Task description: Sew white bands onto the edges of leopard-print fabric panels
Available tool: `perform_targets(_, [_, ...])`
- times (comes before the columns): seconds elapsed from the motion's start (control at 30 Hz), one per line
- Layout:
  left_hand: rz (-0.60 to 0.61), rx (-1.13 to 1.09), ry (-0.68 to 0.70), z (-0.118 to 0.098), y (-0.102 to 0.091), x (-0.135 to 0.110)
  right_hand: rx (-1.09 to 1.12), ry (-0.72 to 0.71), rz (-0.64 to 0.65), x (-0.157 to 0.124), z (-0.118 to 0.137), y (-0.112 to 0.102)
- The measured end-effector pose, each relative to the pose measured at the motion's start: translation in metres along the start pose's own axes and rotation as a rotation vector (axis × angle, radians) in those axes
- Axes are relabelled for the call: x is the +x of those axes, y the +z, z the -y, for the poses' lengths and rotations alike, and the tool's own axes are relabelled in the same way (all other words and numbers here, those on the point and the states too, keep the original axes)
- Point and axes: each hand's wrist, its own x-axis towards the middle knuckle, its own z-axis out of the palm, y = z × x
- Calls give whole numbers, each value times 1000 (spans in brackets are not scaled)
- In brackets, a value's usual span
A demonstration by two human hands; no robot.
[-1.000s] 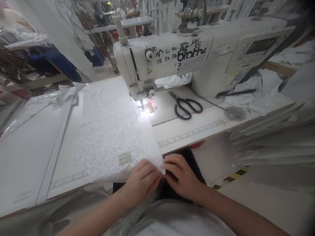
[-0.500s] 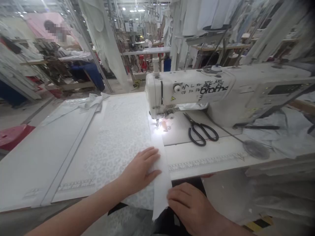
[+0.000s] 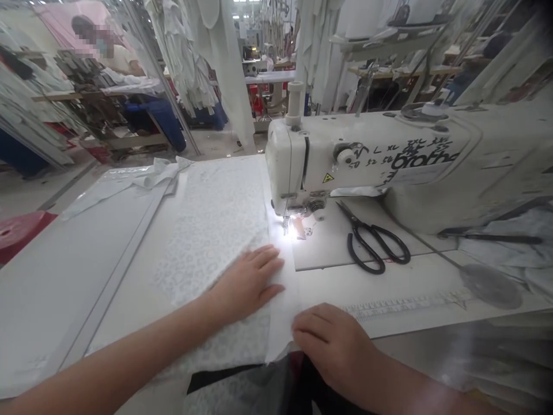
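Observation:
A pale fabric with a faint spotted print [image 3: 216, 219] lies along the table, with a plain white fabric strip [image 3: 281, 323] on its right edge running up to the lit needle and presser foot [image 3: 286, 223] of a white sewing machine [image 3: 287, 167]. My left hand [image 3: 248, 282] rests flat on the fabric beside the strip, fingers stretched towards the presser foot. At the strip's near end, by the table's front edge, my right hand [image 3: 330, 346] grips its right side between thumb and curled fingers. The thumb tip is partly hidden.
Black-handled scissors [image 3: 375, 239] lie on the machine bed, right of the needle. A printed ruler scale [image 3: 389, 304] runs along the front. Crumpled pale cloth [image 3: 510, 248] lies at the right. A flat white board [image 3: 86, 259] covers the left side. Another person [image 3: 121, 60] sits far back left.
The camera view has shifted closer to the machine. The strip's near end has moved forward towards the presser foot, with both hands travelling along with it.

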Motion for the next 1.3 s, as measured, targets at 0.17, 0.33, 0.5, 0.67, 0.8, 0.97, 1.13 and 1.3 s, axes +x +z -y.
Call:
perform_targets(0.17, [-13,-80,-80,-6,9,-5,-32,10,-16,12,-18,-1])
perform_targets(0.33, [-22,-100,-38,18,3,7,-43,-14,-66,27,-37,-2])
perform_targets(0.5, [-12,-102,11,37,-6,24,-84,4,-47,40,-53,-1])
perform_targets(0.67, [-16,-93,22,49,-11,38,-94,44,-35,53,-67,-1])
perform_targets(0.8, [-24,-106,6,62,-12,48,-102,72,-57,61,-81,0])
perform_targets(0.97, [-42,-91,3,82,-20,64,-129,89,-53,70,-98,4])
perform_targets(1.13, [-64,-121,51,79,-24,66,-138,17,-34,76,-106,3])
perform_targets(1.3, [-82,-276,114,54,-10,45,-83,9,64,74,-106,-4])
